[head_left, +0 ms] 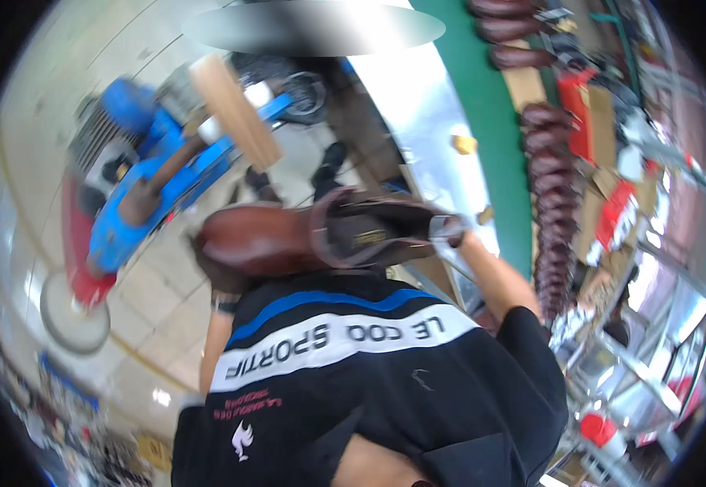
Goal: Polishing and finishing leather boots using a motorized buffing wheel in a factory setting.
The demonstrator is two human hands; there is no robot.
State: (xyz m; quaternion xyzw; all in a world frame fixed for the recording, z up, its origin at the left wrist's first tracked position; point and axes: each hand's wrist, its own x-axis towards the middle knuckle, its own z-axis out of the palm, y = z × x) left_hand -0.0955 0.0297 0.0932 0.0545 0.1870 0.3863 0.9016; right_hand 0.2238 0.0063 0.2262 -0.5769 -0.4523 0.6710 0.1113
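A glossy brown leather shoe (264, 239) lies crosswise in front of my body, toe to the left. Its dark opening and insole face up. My right hand (454, 234) is closed on the heel end at the right, fingers partly hidden and blurred. At the toe end, my left hand (217, 272) looks dark, perhaps gloved, and supports the shoe from the near side and below. Its fingers are mostly hidden, and a dark band (225, 303) circles the wrist.
A blue machine (130, 215) stands on the tiled floor at left, with a blurred wooden board (235, 114) beside it. To the right run a shiny metal bench (442, 105) and green belt (499, 162). Several brown shoes (552, 178) line the far side, near metal racks (653, 357).
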